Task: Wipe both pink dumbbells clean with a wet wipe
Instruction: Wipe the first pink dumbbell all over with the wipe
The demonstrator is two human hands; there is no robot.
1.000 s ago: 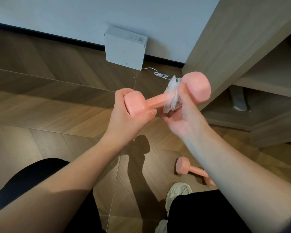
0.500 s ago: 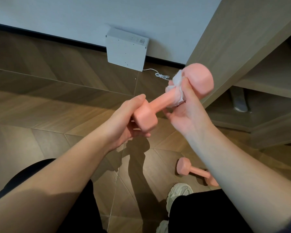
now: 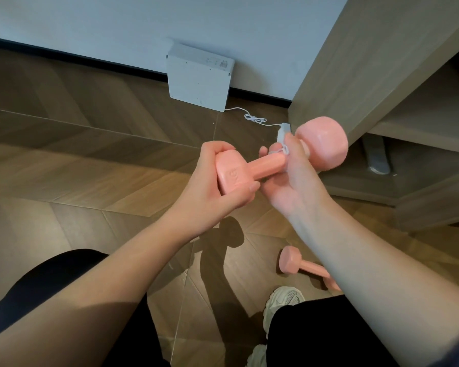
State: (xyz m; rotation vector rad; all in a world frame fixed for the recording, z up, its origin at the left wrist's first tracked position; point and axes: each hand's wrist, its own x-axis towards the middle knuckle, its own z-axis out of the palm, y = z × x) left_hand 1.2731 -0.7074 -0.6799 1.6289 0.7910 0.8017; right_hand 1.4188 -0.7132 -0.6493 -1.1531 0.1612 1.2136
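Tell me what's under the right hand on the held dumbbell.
A white wet wipe on the dumbbell handle; only its upper edge shows. The right hand covers the rest.

Very little can be read here. At mid-frame, the near head of the pink dumbbell (image 3: 231, 178) carries raised characters on its flat face, moulded in the same pink and turned sideways. Two or three characters show, but their edges are too soft to make out for certain. In the upper middle of the frame, the white box (image 3: 196, 80) against the wall bears a small label (image 3: 223, 64) near its upper right corner, with a dark printed patch and faint grey marks beside it. All of that print is too small to read.
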